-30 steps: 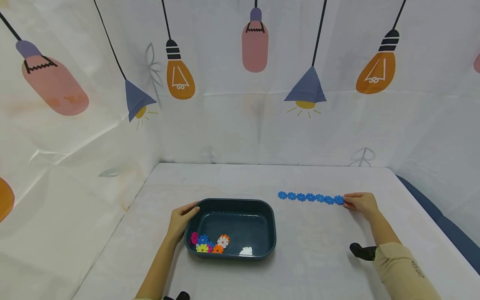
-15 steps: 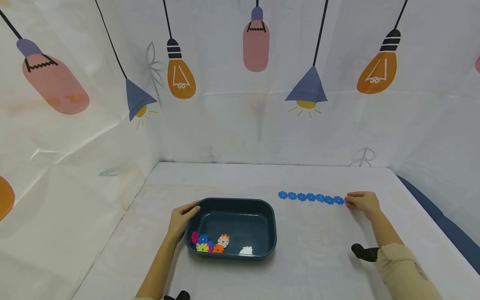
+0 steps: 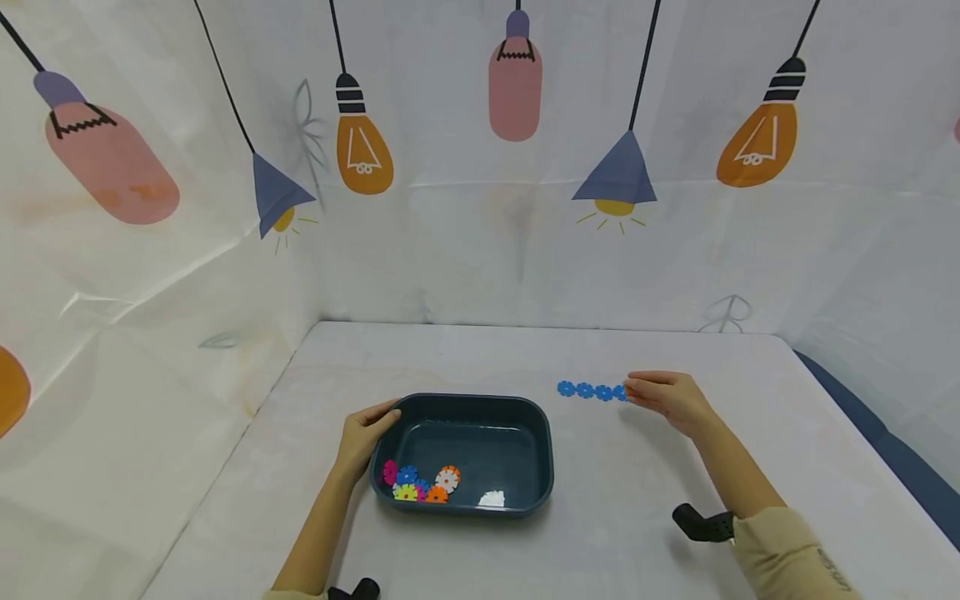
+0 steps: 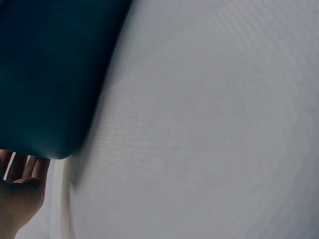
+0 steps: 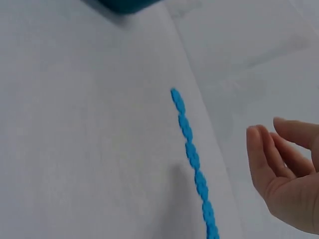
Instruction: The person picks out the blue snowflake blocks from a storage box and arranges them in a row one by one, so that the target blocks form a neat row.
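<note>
My left hand (image 3: 365, 435) grips the left rim of a dark teal tray (image 3: 536, 454), its thumb over the edge. In the left wrist view the fingers (image 4: 31, 167) lie against the outside of the tray wall. Inside the tray, at its near left, several flower-shaped plastic pieces (image 3: 406, 477) in pink, blue, yellow, orange and white are gathered. A row of blue flower-shaped pieces (image 3: 585, 390) lies on the table to the right of the tray. My right hand (image 3: 670, 400) hovers above this row, hiding its right part in the head view. Nothing shows between its loosely bent fingers (image 5: 256, 149).
The white table (image 3: 600, 500) stands against a light cloth backdrop (image 3: 465, 250) printed with lamps and bulbs. Beyond the table's right edge runs a dark blue surface (image 3: 885, 442). A black wrist device (image 3: 701, 523) juts out from my right wrist.
My right hand has let go of the row's right end and moved left, lifting over the row. My left hand and the tray have stayed in place.
</note>
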The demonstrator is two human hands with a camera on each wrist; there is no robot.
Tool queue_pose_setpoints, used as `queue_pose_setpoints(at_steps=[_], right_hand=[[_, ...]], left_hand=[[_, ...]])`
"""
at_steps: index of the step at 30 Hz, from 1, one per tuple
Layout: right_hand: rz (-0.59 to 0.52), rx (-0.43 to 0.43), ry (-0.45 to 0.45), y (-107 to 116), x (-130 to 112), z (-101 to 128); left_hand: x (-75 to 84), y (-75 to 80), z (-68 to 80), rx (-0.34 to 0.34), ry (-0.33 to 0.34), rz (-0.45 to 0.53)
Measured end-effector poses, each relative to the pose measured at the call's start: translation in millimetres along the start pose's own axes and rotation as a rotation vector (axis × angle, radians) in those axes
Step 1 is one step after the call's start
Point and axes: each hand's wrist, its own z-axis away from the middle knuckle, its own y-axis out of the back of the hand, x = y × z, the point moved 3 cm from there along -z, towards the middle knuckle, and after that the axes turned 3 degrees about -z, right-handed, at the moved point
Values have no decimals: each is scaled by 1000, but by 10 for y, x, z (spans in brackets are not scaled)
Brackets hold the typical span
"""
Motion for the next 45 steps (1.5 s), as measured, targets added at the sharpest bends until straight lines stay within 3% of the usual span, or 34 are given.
queue_pose_setpoints(at_steps=[4,10,21,35,45], right_hand=[[-65,-78,-23,-337,-33,-42],[-31,-170,-17,-845,-91,-70],[-26,-310,-41,-1656,10,-138],[20,-393,-104,-2332,306,-135],[116,-375,-155,-2654,462,-193]], left_hand=[[-1,-3,-13,2,-11,-2],[15,-3,-30,5,-30,-5],[19,-2,19,1,12,-10],[7,-1,41,14,10,-4],[34,-6,42,9,5,-2]])
